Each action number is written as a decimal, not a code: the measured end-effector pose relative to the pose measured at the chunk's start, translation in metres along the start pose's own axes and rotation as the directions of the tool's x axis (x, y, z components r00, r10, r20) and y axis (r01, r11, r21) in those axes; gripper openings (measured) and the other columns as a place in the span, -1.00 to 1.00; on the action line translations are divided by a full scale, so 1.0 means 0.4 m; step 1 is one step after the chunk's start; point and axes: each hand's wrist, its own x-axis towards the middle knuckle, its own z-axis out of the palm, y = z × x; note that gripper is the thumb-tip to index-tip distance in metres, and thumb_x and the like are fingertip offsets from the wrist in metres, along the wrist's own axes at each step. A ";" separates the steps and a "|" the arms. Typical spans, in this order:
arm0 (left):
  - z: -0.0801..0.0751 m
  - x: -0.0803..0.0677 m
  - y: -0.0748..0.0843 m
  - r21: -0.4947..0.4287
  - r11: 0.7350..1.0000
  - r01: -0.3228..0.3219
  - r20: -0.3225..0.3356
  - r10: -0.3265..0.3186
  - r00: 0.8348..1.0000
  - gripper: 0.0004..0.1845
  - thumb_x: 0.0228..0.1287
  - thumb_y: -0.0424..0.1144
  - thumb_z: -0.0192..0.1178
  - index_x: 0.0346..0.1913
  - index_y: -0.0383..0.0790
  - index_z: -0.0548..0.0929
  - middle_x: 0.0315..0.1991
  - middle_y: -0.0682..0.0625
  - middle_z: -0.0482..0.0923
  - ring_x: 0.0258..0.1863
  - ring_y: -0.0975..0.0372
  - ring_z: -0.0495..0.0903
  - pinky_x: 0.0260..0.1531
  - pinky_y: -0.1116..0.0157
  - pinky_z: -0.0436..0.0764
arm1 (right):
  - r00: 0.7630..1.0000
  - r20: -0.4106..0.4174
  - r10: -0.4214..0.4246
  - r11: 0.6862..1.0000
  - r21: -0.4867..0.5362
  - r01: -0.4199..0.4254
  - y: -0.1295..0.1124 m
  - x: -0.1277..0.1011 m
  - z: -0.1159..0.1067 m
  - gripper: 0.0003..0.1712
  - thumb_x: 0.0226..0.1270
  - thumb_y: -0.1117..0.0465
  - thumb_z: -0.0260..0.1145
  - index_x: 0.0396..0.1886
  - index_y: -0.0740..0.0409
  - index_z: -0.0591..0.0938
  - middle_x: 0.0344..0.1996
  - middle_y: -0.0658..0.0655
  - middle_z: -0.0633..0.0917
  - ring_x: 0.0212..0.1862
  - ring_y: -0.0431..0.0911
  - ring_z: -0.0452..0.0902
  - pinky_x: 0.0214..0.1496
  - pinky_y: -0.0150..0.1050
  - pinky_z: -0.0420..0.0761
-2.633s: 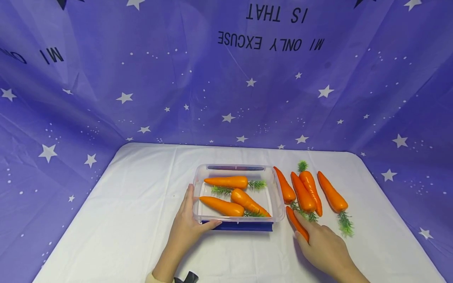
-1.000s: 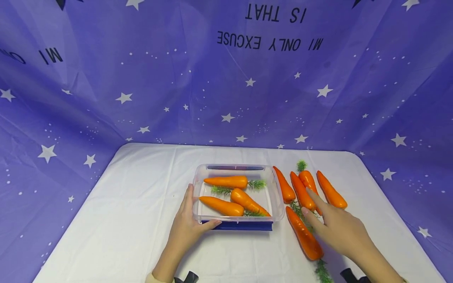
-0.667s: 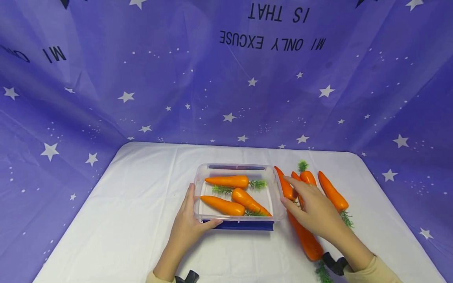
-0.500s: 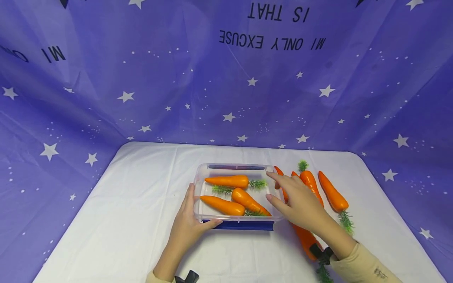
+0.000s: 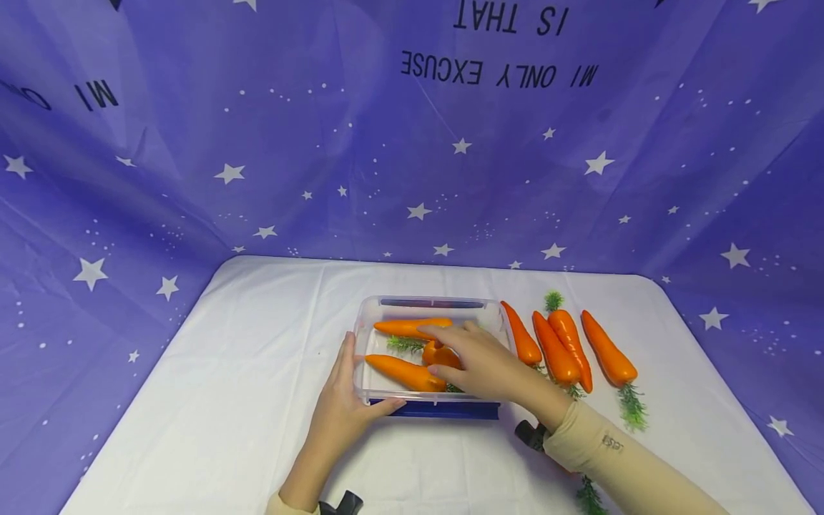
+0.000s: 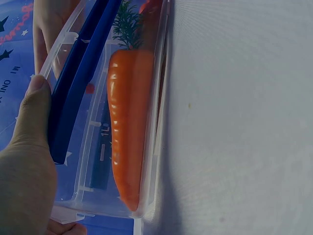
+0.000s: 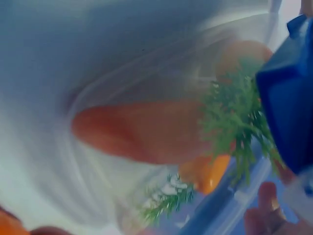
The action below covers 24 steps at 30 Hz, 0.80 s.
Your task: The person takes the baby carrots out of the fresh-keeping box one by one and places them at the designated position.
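Observation:
A clear plastic container (image 5: 425, 395) with a blue latch (image 5: 434, 410) along its front stands in the middle of the table. Inside are a rear toy carrot (image 5: 395, 328), a front toy carrot (image 5: 402, 373) and a middle toy carrot (image 5: 438, 354), all glossy with green tufts. My left hand (image 5: 337, 404) grips the container's left front corner, thumb over the front rim. My right hand (image 5: 486, 361) reaches in over the right rim, fingers spread above the middle carrot and hiding most of it. The right wrist view shows its fingertips (image 7: 268, 196) beside the blue latch.
Right of the container lie several more toy carrots, among them a nearest one (image 5: 521, 336) and a far right one (image 5: 607, 350). Another carrot's green tuft (image 5: 589, 493) shows below the right sleeve (image 5: 618, 450). Starry purple cloth (image 5: 412, 143) hangs behind the white table (image 5: 257, 343).
My right hand let go of a carrot at the front right, then swept left over the others and into the container. My left hand stays on the container.

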 end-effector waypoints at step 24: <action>0.000 0.000 0.002 0.003 1.000 -0.016 -0.006 0.016 1.000 0.46 -0.30 0.41 0.50 0.61 -0.12 -0.08 0.44 -0.19 0.32 0.28 0.02 0.49 0.27 -0.09 0.48 | 0.983 0.159 -0.086 0.994 -0.052 0.096 -0.013 0.082 0.061 -0.20 0.25 -0.16 0.41 0.48 -0.26 0.36 -0.53 -0.13 0.51 -0.35 -0.16 0.32 -0.25 -0.29 0.31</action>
